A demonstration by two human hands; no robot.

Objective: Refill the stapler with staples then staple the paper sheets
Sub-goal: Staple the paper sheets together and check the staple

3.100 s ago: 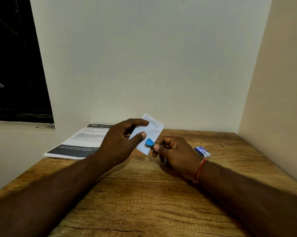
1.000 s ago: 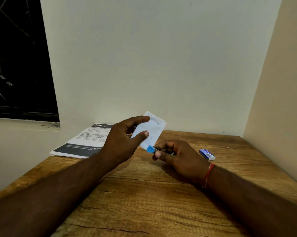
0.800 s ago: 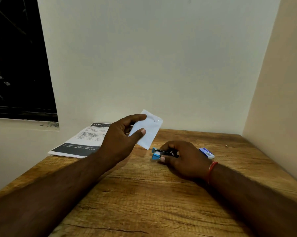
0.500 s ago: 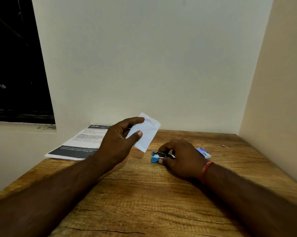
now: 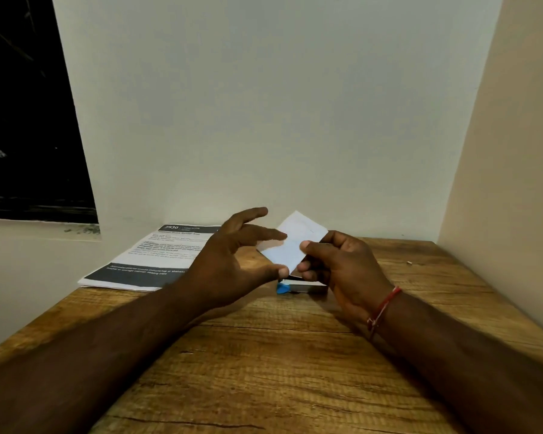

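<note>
My right hand (image 5: pixel 342 264) pinches the small white paper sheets (image 5: pixel 290 242) above the table, thumb on the front and fingers behind. My left hand (image 5: pixel 232 264) is spread open just left of them, with its middle fingertip and thumb tip touching the paper's left edge and lower corner. The small stapler (image 5: pixel 298 288), silver with a blue tip, lies flat on the wooden table (image 5: pixel 279 355) directly below the paper, partly hidden by my right hand. No hand is on it.
A printed document with dark bands (image 5: pixel 151 261) lies at the table's back left, against the wall. A tiny metal bit (image 5: pixel 408 262) sits at the back right. Walls close in behind and on the right.
My right hand set the stapler down on the table, let it go, then rose and took hold of the paper. My left hand's fingers spread apart from their grip on the paper.
</note>
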